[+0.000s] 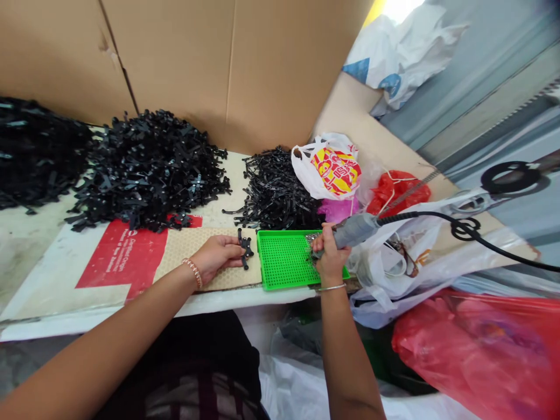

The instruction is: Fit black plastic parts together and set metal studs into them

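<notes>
My left hand point(221, 255) pinches a small black plastic part with several arms point(245, 249) over a tan textured mat point(184, 251). To its right lies a bright green perforated tray point(282, 259). My right hand point(331, 256) is wrapped around a grey power screwdriver point(356, 230), held nearly level above the tray's right end. A black cable runs from its back to the right. Small shiny metal pieces, which look like screws point(311, 239), lie in the tray by the tool's front. The tool's tip is hard to make out.
Behind the mat are heaps of black plastic parts point(149, 169) and thinner black pieces point(280, 186). A cardboard wall point(184, 64) stands behind. Plastic bags point(330, 166) crowd the right, with a large red bag point(476, 350) lower down. A coiled spring point(411, 192) slants near the cable.
</notes>
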`<state>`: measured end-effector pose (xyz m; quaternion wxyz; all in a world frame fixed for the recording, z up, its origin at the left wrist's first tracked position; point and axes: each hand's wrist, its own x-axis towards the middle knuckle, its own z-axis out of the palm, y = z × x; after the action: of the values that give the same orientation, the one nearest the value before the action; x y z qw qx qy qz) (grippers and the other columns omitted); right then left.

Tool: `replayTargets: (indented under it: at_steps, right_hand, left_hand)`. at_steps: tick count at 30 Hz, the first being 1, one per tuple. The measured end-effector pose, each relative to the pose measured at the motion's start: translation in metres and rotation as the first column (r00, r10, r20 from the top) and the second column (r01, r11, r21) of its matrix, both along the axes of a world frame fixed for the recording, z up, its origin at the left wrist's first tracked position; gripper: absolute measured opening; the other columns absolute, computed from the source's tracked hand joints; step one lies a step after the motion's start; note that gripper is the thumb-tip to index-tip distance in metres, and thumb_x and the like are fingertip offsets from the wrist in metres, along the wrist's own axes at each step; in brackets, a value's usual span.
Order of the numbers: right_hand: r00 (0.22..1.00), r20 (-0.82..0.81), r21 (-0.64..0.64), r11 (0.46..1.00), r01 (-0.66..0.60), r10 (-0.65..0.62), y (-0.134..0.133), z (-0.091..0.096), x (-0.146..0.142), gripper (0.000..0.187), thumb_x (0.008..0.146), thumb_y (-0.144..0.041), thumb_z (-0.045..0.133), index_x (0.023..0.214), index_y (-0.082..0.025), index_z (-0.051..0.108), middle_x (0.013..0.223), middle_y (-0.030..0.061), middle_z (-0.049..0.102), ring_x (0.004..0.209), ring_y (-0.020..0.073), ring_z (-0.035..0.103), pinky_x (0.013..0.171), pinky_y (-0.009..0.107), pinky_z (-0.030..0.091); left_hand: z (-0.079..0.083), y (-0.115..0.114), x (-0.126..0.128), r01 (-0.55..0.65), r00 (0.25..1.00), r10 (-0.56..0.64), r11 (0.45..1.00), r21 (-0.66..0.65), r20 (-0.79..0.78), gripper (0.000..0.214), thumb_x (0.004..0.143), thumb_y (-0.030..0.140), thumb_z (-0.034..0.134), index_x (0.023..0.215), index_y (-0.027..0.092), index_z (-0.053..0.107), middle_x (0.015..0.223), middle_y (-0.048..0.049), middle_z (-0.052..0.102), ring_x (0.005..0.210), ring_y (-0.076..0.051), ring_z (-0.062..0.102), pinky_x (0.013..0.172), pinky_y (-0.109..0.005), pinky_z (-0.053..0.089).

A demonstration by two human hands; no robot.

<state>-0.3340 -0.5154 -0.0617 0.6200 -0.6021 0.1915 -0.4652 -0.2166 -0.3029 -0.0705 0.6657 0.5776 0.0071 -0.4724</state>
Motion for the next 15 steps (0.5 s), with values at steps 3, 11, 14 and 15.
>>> replayTargets:
  at_steps: [3,11,14,15]
  right_hand:
    - [0.997,0.067,0.034,0.999,0.022,-0.024,0.003,0.012,0.000,0.033,0.071,-0.042,0.073,0.085,-0.016,0.059,0.042,-0.0103,0.041,0.036,0.0068,0.036,0.042,0.020,0.038]
    - [0.929,0.297,0.171,0.945,-0.279,0.220,0.069,0.046,0.047,0.032,0.076,-0.049,0.066,0.087,-0.021,0.054,0.041,-0.0128,0.034,0.034,0.0060,0.029,0.041,0.019,0.036]
    - [0.925,0.235,0.191,0.919,-0.346,0.299,0.096,0.039,0.070,0.033,0.075,-0.049,0.065,0.086,-0.022,0.052,0.041,-0.0128,0.032,0.034,0.0062,0.030,0.040,0.019,0.033]
    - [0.928,0.210,0.188,0.918,-0.349,0.309,0.100,0.036,0.075,0.034,0.075,-0.050,0.065,0.086,-0.022,0.052,0.041,-0.0128,0.032,0.034,0.0062,0.030,0.041,0.019,0.033]
  left_hand:
    - [-0.003,-0.001,0.000,-0.009,1.000,0.009,1.000,-0.006,-0.016,0.015,0.065,0.003,0.070,0.078,0.009,0.068,0.080,-0.0088,0.071,0.068,-0.013,0.066,0.063,-0.020,0.056]
    - [-0.003,-0.002,-0.001,-0.022,0.999,0.021,0.999,-0.048,-0.028,0.012,0.065,0.001,0.068,0.074,0.009,0.068,0.075,-0.0068,0.069,0.065,-0.011,0.064,0.062,-0.020,0.055]
    - [-0.003,-0.002,-0.001,-0.037,0.999,0.035,0.997,-0.070,-0.023,0.012,0.065,0.000,0.067,0.072,0.009,0.067,0.070,-0.0040,0.067,0.061,-0.010,0.062,0.059,-0.019,0.055]
    - [-0.004,-0.002,-0.001,-0.039,0.999,0.038,0.996,-0.079,-0.022,0.012,0.065,-0.001,0.067,0.071,0.009,0.067,0.068,-0.0032,0.066,0.060,-0.010,0.062,0.058,-0.019,0.055]
